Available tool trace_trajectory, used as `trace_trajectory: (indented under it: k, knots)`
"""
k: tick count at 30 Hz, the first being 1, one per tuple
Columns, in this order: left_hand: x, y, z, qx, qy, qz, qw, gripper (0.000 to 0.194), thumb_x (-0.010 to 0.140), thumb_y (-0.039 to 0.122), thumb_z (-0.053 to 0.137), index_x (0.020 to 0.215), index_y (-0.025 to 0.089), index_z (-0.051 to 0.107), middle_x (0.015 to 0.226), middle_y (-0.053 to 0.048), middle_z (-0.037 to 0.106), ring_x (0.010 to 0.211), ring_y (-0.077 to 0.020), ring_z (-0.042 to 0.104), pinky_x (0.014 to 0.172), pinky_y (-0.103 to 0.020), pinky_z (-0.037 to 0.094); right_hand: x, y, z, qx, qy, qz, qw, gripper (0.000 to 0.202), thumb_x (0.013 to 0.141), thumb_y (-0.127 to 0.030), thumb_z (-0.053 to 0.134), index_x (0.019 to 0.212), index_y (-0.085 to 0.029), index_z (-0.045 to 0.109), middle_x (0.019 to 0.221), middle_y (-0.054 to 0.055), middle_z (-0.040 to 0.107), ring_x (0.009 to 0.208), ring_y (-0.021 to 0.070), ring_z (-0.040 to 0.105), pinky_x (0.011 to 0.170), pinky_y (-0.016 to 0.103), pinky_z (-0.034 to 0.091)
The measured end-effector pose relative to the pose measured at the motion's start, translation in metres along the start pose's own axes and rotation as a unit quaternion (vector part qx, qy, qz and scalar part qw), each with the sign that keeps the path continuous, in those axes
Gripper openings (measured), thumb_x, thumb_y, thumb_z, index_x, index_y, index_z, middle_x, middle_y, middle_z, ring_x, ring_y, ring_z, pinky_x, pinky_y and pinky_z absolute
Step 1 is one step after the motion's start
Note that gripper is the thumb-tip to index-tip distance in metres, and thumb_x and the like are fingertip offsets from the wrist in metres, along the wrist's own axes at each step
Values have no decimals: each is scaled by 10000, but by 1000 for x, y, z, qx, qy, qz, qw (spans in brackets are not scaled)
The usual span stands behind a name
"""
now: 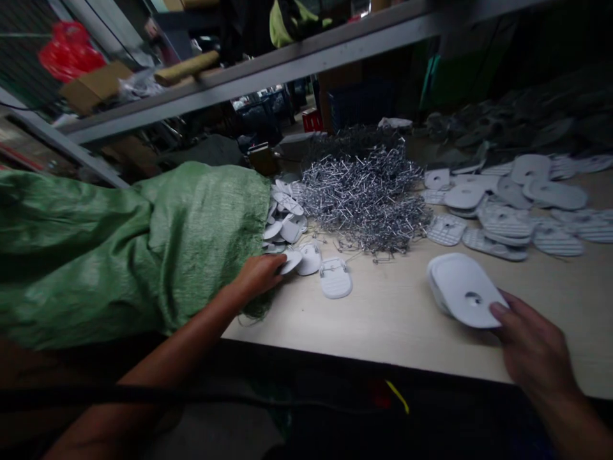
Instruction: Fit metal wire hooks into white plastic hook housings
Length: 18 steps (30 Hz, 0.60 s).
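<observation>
My right hand [536, 345] grips white oval plastic plates [462, 287], seemingly stacked, held above the table at the right; the top one has a round hole. At the mouth of a green woven sack [211, 217], my left hand [261, 273] pinches a smaller white plastic piece [290, 260]. Just right of that hand lie a white piece with metal wire on it [309, 259] and a ribbed white pad with a wire across its top [336, 278]. More white pieces [287, 227] spill from the sack.
Behind the hands rises a heap of thin metal wire parts [359, 191]. Many white and grey plates [507, 217] cover the table's right side. A metal shelf [306, 57] crosses above, carrying a cardboard box [98, 86] and a rod. The table edge [364, 361] runs along the front.
</observation>
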State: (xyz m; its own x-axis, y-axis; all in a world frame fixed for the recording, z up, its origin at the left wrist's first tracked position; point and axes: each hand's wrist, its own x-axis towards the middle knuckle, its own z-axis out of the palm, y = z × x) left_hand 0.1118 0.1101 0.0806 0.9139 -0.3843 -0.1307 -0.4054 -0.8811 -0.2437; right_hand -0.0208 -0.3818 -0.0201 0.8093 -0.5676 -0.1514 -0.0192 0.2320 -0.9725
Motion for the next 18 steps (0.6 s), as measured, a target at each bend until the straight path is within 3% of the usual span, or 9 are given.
trace_trajectory:
  k: [5,12,15,18]
  knots:
    - [-31,-5,13,14,-21,31,999,149,917,268,579,1062,256,613,1050,-66,758,912,-251,711,683,-308,412,0,-3,1,44,-8,-11,999,614,579,-418,988,1127,-193,825,1124,90,773,985,228,750,775,170,626]
    - [-43,-1,9,1,-45,31,998,173,907,247,583,1073,268,626,1076,-74,745,900,-254,695,679,-316,414,3,-4,0,74,-18,-10,997,531,594,-349,969,1048,-124,808,1061,115,765,833,221,736,631,213,641]
    - [-36,0,-2,1,-15,2,1000,131,911,265,599,1039,261,627,1029,-58,738,897,-244,676,675,-300,385,10,-12,0,106,-26,4,994,387,659,-317,885,961,-100,775,1029,130,751,760,242,715,514,269,623]
    - [-28,5,-5,6,50,-51,997,161,927,295,598,1077,245,627,1047,-34,725,880,-219,654,658,-266,334,15,-26,-4,161,-57,72,983,301,759,-300,766,1001,-122,745,1002,118,749,748,247,714,510,308,623]
